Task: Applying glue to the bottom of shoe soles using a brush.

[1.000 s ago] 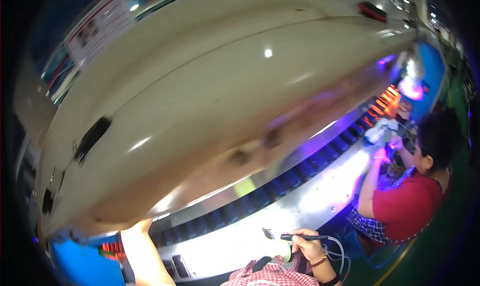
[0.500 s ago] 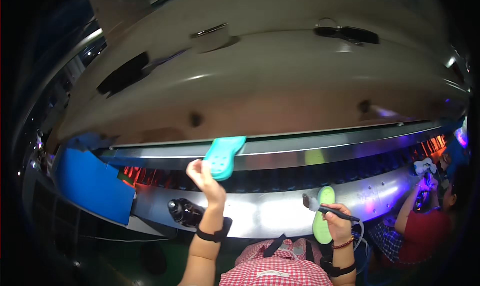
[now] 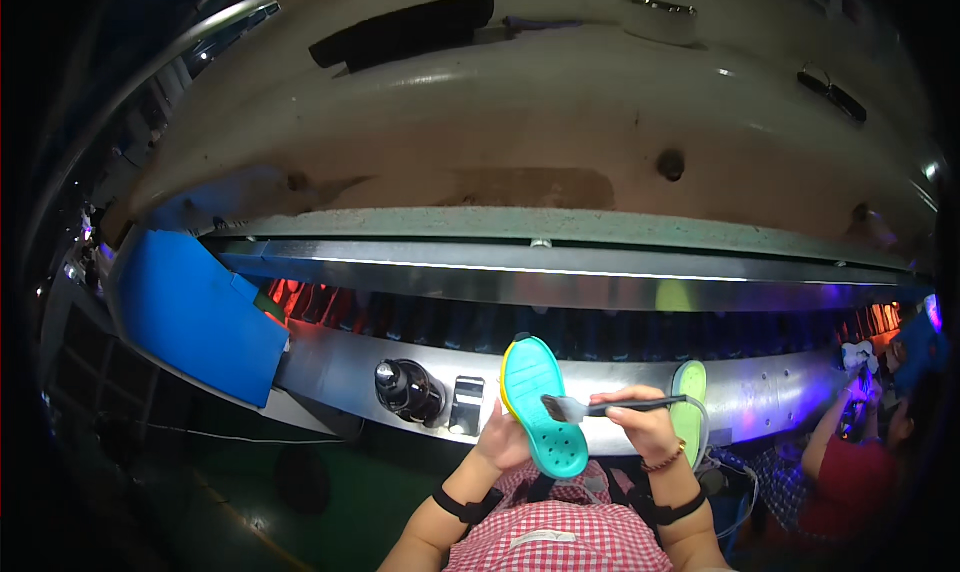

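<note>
A turquoise shoe sole (image 3: 533, 374) with small holes at its near end and a yellow edge on its left side is tilted up in front of me. My left hand (image 3: 503, 439) grips it by its left side. In my closed right hand (image 3: 648, 430) is a flat brush (image 3: 580, 409) with a black handle and a pale tube attached. Its dark bristles lie against or just over the middle of the sole; I cannot tell whether they touch. Just right of the brush handle, a light green sole (image 3: 690, 382) rests on the metal ledge.
A black bottle (image 3: 408, 394) stands on the metal ledge (image 3: 345, 370), left of my hands. Beyond runs a dark conveyor (image 3: 480, 334) with a red glow at both ends. A blue panel (image 3: 195, 317) flanks it at left. A co-worker in red (image 3: 858, 472) sits at right.
My left hand has brought the turquoise sole from the conveyor's far side to in front of my body. The brush has come left over the sole. The view has shifted.
</note>
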The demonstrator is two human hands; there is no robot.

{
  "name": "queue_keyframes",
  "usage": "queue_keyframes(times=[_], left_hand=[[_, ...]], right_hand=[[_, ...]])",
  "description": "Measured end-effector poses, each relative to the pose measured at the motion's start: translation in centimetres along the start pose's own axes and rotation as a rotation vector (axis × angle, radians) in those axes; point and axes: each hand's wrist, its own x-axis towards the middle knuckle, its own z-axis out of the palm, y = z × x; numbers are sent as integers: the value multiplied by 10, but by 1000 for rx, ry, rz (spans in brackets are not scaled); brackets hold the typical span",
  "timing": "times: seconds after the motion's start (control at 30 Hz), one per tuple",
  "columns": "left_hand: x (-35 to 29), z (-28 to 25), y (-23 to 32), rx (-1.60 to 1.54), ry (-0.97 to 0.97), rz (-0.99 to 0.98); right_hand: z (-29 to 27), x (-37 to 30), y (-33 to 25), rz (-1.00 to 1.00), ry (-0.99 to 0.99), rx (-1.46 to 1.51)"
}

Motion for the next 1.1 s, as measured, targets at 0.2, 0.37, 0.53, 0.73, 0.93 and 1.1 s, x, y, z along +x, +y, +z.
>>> queue_keyframes(times=[0.2, 0.37, 0.53, 0.73, 0.93, 1.1], left_hand=[[0, 11, -2, -203, 96, -57], [13, 21, -22, -78, 278, 127], [19, 7, -21, 54, 437, 309], [12, 19, -12, 17, 271, 226], [43, 52, -31, -219, -44, 108], [47, 65, -33, -124, 160, 147]], right_hand=[[18, 34, 12, 72, 21, -203], [27, 55, 20, -74, -44, -556], [42, 34, 2, -512, -357, -1008], [-1, 14, -42, 176, -666, -813], [4, 30, -53, 52, -257, -595], [-4, 8, -67, -60, -448, -433]])
